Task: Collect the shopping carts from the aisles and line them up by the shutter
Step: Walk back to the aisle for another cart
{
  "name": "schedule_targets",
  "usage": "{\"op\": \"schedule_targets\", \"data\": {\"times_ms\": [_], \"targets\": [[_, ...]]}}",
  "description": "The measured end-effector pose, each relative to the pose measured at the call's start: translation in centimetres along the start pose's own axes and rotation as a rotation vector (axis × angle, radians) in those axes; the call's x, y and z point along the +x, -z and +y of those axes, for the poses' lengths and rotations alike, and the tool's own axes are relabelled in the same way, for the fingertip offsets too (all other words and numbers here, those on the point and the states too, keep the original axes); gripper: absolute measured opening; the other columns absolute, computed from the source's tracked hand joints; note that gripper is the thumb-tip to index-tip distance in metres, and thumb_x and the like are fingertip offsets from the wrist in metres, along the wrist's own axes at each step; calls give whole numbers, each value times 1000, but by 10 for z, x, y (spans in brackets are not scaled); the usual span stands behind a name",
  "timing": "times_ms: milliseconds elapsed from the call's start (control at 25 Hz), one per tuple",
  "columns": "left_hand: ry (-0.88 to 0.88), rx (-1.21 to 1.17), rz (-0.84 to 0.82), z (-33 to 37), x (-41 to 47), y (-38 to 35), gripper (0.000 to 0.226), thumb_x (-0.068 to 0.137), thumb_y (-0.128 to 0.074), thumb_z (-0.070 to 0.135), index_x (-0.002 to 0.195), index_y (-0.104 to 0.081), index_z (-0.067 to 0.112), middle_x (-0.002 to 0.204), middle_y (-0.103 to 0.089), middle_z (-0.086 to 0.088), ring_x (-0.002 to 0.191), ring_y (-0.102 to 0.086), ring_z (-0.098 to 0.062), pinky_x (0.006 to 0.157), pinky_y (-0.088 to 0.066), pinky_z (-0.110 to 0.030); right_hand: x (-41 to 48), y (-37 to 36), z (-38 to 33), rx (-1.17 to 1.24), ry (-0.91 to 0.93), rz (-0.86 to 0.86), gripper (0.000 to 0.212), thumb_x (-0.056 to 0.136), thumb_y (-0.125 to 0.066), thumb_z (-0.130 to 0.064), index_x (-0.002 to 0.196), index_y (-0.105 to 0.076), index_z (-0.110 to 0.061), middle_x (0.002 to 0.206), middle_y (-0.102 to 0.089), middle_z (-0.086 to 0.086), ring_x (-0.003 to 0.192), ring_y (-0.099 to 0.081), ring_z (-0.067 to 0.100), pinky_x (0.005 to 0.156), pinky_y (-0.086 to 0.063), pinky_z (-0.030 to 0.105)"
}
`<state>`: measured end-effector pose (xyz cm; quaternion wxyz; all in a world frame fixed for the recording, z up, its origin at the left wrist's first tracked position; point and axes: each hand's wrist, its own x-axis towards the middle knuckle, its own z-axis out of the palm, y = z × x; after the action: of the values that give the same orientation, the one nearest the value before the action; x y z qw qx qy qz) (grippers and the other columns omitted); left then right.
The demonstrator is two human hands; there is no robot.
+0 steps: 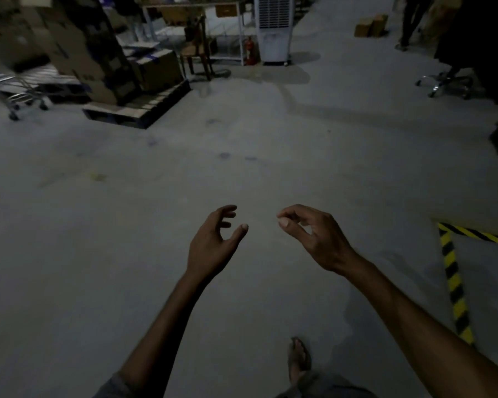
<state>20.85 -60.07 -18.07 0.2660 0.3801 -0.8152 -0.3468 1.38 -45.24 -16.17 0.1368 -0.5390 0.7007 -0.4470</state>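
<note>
Shopping carts (15, 90) show as a blurred chrome frame on castors at the far left edge of our view. They stand on the floor (242, 168) beside the pallet (144, 110) stacked with cardboard boxes (78, 53). They lie well apart from us, ahead and sharply to the left.

Our left hand (213, 242) and right hand (314, 239) hang out in front at about the same height, close together. Their fingers are loosely curled, holding nothing and touching nothing. The left hand is on the carts' side, so it is the nearer one, though both are far short of any handle.

Blur keeps us from telling how many carts are nested there or which way their long axis runs, and we see no push handle. We judge that we are going empty-handed to fetch the next cart. The coming move calls for a turn left across the floor, skirting the pallet corner. No shutter is in view.
</note>
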Motion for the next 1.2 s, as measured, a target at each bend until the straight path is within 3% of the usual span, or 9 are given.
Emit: {"op": "schedule_targets", "data": {"times_ms": [160, 320, 480, 720, 920, 1200], "targets": [[113, -66, 27, -20, 38, 29, 34, 89, -66, 59, 121, -58, 50, 112, -68, 27, 94, -67, 7, 87, -58, -39, 74, -29, 19, 94, 35, -141, 29, 96, -54, -54, 102, -69, -29, 100, -71, -16, 96, -67, 8, 84, -54, 40], [176, -89, 125, -33, 78, 63, 37, 85, -62, 62, 119, -63, 47, 109, -71, 23, 97, -69, 1, 90, -56, -43, 162, -62, 23, 140, 112, -267, 28, 96, -55, -50, 99, -71, -28, 95, -72, -16, 92, -68, 9, 78, -53, 35], [191, -23, 273, -49, 110, 99, 36, 88, -60, 62, 119, -64, 45, 110, -71, 24, 101, -67, 2, 84, -58, -41, 246, -105, 16, 99, 245, -393, 34, 98, -51, -55, 98, -71, -28, 94, -71, -15, 91, -66, 6, 78, -55, 40], [249, 323, 486, -118, 147, 164, 39, 92, -59, 61, 126, -61, 41, 113, -67, 23, 105, -62, 3, 84, -55, -33, 337, -211, -20, -48, 438, -422, 36, 98, -50, -58, 100, -71, -29, 94, -69, -17, 88, -62, 4, 80, -53, 37], [295, 679, 593, -202, 180, 231, 37, 92, -61, 49, 124, -65, 30, 117, -68, 11, 105, -61, -13, 80, -44, -31, 399, -327, -64, -147, 516, -355, 40, 94, -51, -61, 109, -69, -29, 95, -70, -16, 87, -63, 8, 86, -47, 37], [363, 719, 657, -302, 237, 365, 38, 93, -57, 52, 126, -62, 33, 118, -66, 13, 101, -63, -10, 71, -46, -26, 497, -472, -153, -94, 534, -373, 41, 93, -50, -63, 111, -66, -30, 96, -68, -16, 89, -62, 6, 86, -51, 39]]}}
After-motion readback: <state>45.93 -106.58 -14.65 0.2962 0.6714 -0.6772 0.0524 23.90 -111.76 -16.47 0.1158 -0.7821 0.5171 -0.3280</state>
